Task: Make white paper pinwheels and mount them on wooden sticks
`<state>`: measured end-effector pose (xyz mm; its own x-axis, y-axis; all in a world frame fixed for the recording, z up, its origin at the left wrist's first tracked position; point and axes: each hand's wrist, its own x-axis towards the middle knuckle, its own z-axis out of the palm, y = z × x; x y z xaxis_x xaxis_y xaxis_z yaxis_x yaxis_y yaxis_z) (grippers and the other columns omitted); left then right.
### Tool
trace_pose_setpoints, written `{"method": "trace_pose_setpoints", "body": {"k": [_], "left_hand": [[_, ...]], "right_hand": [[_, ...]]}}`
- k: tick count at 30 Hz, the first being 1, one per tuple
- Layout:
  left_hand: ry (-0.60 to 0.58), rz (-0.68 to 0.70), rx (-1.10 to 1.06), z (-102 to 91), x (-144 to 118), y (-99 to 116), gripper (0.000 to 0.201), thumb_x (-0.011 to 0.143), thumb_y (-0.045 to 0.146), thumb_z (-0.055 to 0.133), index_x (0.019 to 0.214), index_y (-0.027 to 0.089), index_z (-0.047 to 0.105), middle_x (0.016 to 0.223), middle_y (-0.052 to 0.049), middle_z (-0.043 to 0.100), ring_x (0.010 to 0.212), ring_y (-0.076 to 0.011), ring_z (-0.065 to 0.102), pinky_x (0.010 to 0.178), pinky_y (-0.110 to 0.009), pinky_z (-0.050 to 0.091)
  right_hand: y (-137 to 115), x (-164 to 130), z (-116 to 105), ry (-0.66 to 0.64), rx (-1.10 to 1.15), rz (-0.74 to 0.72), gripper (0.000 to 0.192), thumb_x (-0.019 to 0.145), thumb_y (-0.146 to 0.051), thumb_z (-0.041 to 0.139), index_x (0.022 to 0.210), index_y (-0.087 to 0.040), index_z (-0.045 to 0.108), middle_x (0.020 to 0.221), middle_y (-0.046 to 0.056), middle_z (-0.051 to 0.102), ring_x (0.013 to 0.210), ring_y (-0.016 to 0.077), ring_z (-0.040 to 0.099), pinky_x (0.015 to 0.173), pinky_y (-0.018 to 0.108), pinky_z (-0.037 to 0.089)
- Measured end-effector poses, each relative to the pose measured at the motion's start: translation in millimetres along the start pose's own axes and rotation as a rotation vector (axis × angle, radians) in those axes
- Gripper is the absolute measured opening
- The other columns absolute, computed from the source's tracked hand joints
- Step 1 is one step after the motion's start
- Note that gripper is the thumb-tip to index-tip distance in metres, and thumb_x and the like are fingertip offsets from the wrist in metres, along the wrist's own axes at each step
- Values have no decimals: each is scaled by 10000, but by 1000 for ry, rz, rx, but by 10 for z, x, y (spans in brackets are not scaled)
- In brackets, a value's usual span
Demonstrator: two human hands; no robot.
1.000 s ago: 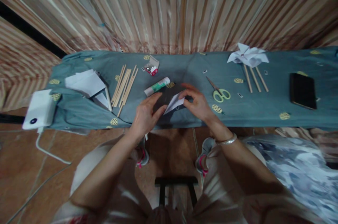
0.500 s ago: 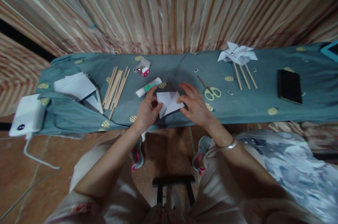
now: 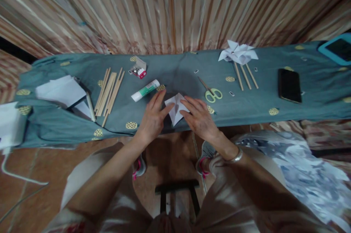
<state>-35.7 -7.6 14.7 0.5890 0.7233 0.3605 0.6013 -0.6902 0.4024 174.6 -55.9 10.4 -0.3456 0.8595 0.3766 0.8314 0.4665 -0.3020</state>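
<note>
A small folded white paper with creases across it lies at the table's front edge, one corner pointing toward me. My left hand is at its left side, the thumb pressed on the paper and the fingers stretched forward beside it. At the right side, my right hand grips the other corner, fingers over the edge and thumb below. A glue stick lies just beyond my left hand. Scissors with pale green handles rest past my right hand.
Thin wooden sticks, white paper sheets, a white pen and an opened small box of metal pieces lie left. To the right are white paper pinwheels on sticks, a black phone and a blue-framed device.
The paper has been turned, so a corner now points at me. Both hands have shifted with it, my left fingers stretching out more. The whole view has swung slightly right.
</note>
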Motion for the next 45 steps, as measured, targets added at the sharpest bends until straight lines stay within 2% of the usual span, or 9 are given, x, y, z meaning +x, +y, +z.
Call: {"method": "trace_pose_setpoints", "body": {"k": [5, 12, 18, 26, 33, 36, 39, 42, 45], "left_hand": [[-45, 90, 165, -29, 12, 22, 240, 938, 138, 517, 1017, 221, 727, 1515, -83, 477, 1466, -298, 321, 1178, -565, 272], [-74, 103, 16, -12, -90, -16, 206, 967, 252, 551, 972, 230, 755, 1101, -55, 739, 1107, -236, 596, 997, -449, 444], [-93, -71, -181, -29, -116, 23, 259, 983, 304, 510, 1019, 205, 747, 952, -78, 755, 937, -217, 646, 850, -394, 486], [-114, -121, -148, -46, -42, 59, 241, 977, 270, 517, 922, 190, 737, 858, -50, 749, 852, -202, 644, 845, -381, 445], [-128, -190, -102, -14, -33, 50, 222, 946, 246, 566, 1132, 194, 677, 814, -31, 726, 826, -209, 645, 843, -390, 459], [-97, -139, 2, -35, -29, 94, 341, 949, 238, 561, 1284, 184, 595, 982, -75, 748, 996, -253, 645, 889, -429, 472], [-51, 79, 119, -19, -76, 210, 328, 977, 169, 475, 1279, 167, 601, 1350, -135, 632, 1325, -284, 500, 1046, -480, 415], [-104, 269, 167, 86, -188, 343, 402, 965, 83, 419, 1348, 96, 538, 1451, -160, 548, 1442, -282, 384, 1175, -509, 305], [-164, 269, 175, 237, -306, 401, 510, 948, 85, 415, 1457, 45, 403, 1526, -210, 439, 1505, -316, 252, 1202, -547, 271]], "right_hand": [[49, -79, -29, -5, 9, -20, 264, 982, -172, 453, 1030, -235, 706, 1342, 91, 655, 1314, 260, 528, 1044, 495, 434], [120, -187, -94, -17, 158, 76, 254, 995, -274, 480, 1010, -243, 732, 1099, 50, 754, 999, 232, 624, 904, 417, 480], [104, -149, -148, -44, 325, 207, 245, 980, -321, 504, 890, -253, 722, 923, 26, 760, 885, 207, 647, 869, 375, 481], [66, -102, -128, 5, 375, 425, 210, 913, -350, 595, 761, -246, 696, 751, 11, 714, 768, 200, 651, 741, 332, 485], [110, -124, -56, 63, 301, 403, 203, 877, -299, 642, 686, -235, 670, 1057, 66, 738, 1010, 255, 643, 921, 446, 495], [138, -131, -37, 54, 271, 392, 198, 863, -275, 657, 670, -234, 668, 1100, 73, 727, 1047, 267, 636, 945, 477, 493], [152, -118, -43, 34, 260, 385, 175, 852, -254, 670, 679, -229, 675, 1098, 74, 727, 1028, 262, 645, 949, 476, 495], [155, -96, -56, 19, 250, 388, 177, 848, -246, 669, 673, -223, 676, 1087, 79, 728, 1013, 264, 651, 944, 474, 498], [155, -78, -58, 17, 244, 400, 200, 849, -255, 656, 651, -227, 666, 1079, 79, 728, 1017, 268, 653, 940, 474, 500]]}}
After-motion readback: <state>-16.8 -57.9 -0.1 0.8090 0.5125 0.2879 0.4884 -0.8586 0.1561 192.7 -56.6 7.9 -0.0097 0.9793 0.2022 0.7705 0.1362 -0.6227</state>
